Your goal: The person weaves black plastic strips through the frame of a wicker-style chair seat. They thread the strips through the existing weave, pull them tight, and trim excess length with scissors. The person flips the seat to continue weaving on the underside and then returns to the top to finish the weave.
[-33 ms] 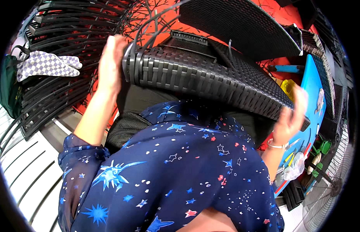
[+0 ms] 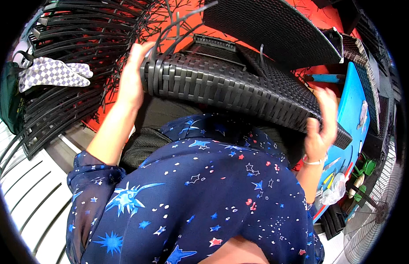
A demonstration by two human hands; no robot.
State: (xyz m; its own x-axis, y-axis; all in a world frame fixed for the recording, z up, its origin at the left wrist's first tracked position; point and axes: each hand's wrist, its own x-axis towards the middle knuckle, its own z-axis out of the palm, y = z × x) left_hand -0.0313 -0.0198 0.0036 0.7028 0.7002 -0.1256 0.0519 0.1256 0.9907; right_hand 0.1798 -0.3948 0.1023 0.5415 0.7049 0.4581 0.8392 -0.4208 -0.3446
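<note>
A black woven frame piece (image 2: 222,81) of flat plastic strips lies across my lap, its thick edge facing me. Loose strips (image 2: 165,37) rise from its left end. My left hand (image 2: 133,79) is upright against that end, fingers stretched out and the thumb side beside the strips; it does not wrap round the piece. At the right part my right hand (image 2: 322,125) stands in front of the woven edge with fingers raised and thumb apart. Whether its palm touches the weave cannot be made out.
Another black woven panel (image 2: 266,28) stands beyond the piece. Many long black strips (image 2: 77,35) fan out at the left beside a checkered cloth (image 2: 55,74). To the right is a blue board (image 2: 351,105) with tools and a clear plastic bag (image 2: 335,189); a fan (image 2: 371,220) stands near it.
My right hand has moved left along the woven edge, uncovering the piece's right corner. My left hand has shifted slightly right, closer against the left end. The woven piece stays in place.
</note>
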